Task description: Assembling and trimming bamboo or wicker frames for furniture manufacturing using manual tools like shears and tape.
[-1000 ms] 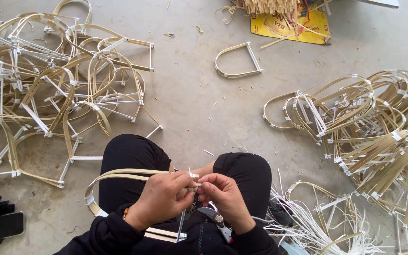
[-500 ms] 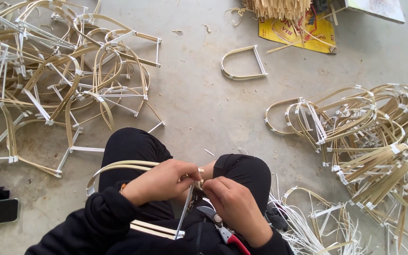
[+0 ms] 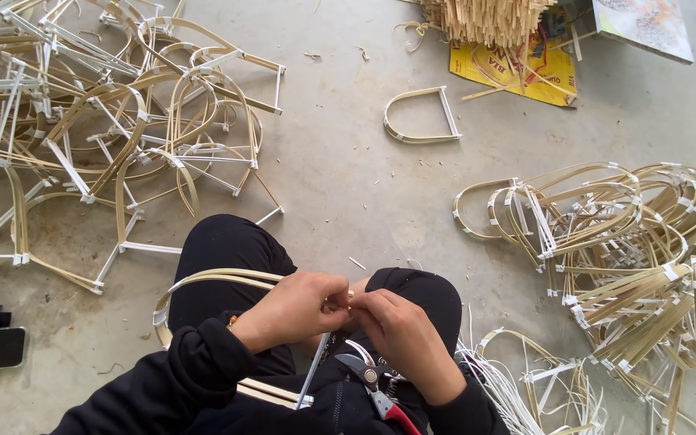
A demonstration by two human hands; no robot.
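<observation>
Head view showed the left hand [image 3: 293,308] and right hand [image 3: 400,332] both pinching the bent bamboo hoop [image 3: 203,279] above the knees; a tight, steady grip looked best.

Black long sleeves, black trousers; left hand [image 3: 296,310] and right hand [image 3: 400,338] bare.

A bare grey concrete floor [image 3: 348,185] fills the view, scuffed and dusted with small slivers, under soft, even daylight. Heaps of bent bamboo frames [image 3: 98,121] lie at the left and more frames [image 3: 638,250] at the right, with a yellow printed sheet [image 3: 517,72] at the top.
</observation>
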